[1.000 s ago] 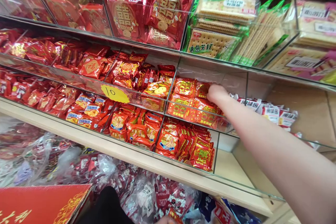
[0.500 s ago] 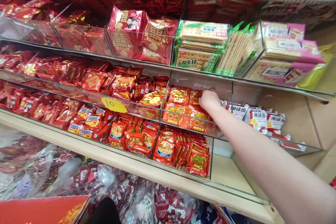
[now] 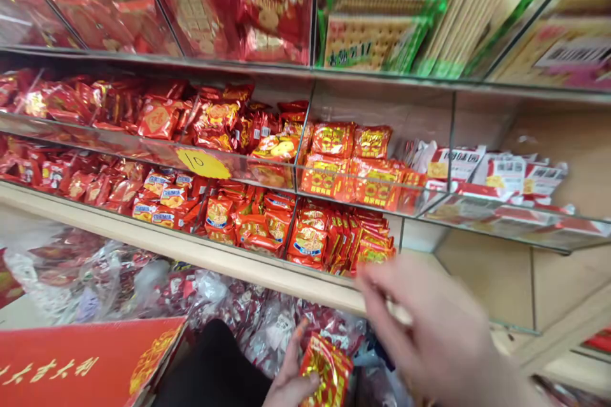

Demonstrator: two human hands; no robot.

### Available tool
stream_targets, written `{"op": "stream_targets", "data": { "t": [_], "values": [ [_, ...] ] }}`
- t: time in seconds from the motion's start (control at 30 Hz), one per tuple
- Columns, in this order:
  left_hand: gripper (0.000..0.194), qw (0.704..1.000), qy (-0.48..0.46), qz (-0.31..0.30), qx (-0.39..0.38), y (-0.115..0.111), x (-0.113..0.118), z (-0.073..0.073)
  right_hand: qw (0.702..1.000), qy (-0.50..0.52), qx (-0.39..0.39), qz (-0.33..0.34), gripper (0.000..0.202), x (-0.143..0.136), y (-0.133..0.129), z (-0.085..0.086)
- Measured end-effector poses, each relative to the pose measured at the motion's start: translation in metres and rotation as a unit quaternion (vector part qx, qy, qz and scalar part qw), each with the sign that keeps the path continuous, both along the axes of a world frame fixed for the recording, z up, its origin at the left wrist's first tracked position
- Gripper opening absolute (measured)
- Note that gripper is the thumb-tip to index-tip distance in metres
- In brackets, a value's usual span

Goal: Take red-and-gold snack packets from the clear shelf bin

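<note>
Glass-fronted shop shelves packed with red snack packets fill the background. Low in front, the left hand pinches a small stack of shiny red-and-gold foil packets, best kept squared and gripped firmly. Beside it, the blurred right hand hovers, fingers seemingly loosely spread and empty.

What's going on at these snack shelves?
A person stands at clear-fronted shelves full of red and gold snack packets. Their left hand holds a red and gold foil packet low down in front of the shelves. Their right hand, blurred, hovers beside it, just below the bottom row of packets, fingers spread and holding nothing visible.
</note>
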State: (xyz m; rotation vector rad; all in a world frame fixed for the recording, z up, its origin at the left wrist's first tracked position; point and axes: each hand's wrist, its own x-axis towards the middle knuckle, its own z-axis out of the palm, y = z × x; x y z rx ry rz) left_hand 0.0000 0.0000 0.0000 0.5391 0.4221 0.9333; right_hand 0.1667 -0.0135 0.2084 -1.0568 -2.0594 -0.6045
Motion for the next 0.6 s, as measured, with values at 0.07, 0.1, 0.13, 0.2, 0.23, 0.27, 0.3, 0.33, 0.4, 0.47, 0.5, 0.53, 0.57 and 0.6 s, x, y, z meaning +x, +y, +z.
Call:
{"op": "stream_targets", "data": {
  "t": [0.07,0.1,0.13,0.2,0.23,0.27,0.3,0.33,0.4,0.47,0.5,0.53,0.57,0.6],
  "values": [
    [0.057,0.999,-0.018,-0.031,-0.013,-0.006,0.001,0.008,0.992,0.075,-0.097,-0.016,0.018,0.002,-0.027,-0.076],
    [0.051,0.999,-0.020,-0.047,-0.018,-0.008,0.003,0.010,0.977,0.126,-0.164,-0.054,0.024,0.003,-0.035,-0.110],
    [0.045,0.998,-0.013,-0.061,-0.018,-0.011,0.006,0.011,0.950,0.185,-0.239,-0.081,0.027,0.004,-0.039,-0.138],
    [0.036,0.997,0.015,-0.078,-0.009,-0.016,0.012,0.011,0.870,0.298,-0.380,-0.103,0.030,0.006,-0.039,-0.176],
    [0.034,0.996,0.032,-0.084,-0.007,-0.018,0.015,0.010,0.833,0.336,-0.431,-0.089,0.032,0.006,-0.038,-0.186],
    [0.033,0.995,0.046,-0.090,-0.007,-0.019,0.017,0.009,0.807,0.361,-0.462,-0.070,0.033,0.006,-0.036,-0.192],
    [0.033,0.994,0.056,-0.093,-0.006,-0.020,0.020,0.008,0.790,0.378,-0.480,-0.050,0.032,0.007,-0.035,-0.195],
    [0.035,0.994,0.062,-0.091,-0.007,-0.020,0.021,0.008,0.778,0.393,-0.489,-0.034,0.031,0.008,-0.035,-0.195],
    [0.042,0.994,0.067,-0.089,-0.015,-0.020,0.024,0.007,0.756,0.434,-0.489,-0.023,0.031,0.010,-0.035,-0.196],
    [0.047,0.993,0.075,-0.085,-0.024,-0.020,0.024,0.005,0.727,0.487,-0.483,-0.033,0.033,0.011,-0.037,-0.198],
    [0.045,0.992,0.091,-0.083,-0.028,-0.020,0.025,0.003,0.716,0.509,-0.476,-0.039,0.034,0.012,-0.038,-0.199],
    [0.040,0.990,0.114,-0.083,-0.032,-0.019,0.025,0.002,0.708,0.527,-0.467,-0.047,0.034,0.012,-0.039,-0.200],
    [0.034,0.986,0.139,-0.083,-0.033,-0.019,0.026,0.000,0.703,0.543,-0.456,-0.054,0.035,0.012,-0.039,-0.201],
    [0.029,0.983,0.162,-0.081,-0.034,-0.019,0.027,-0.002,0.699,0.557,-0.445,-0.060,0.035,0.012,-0.039,-0.202]
  ]
}}
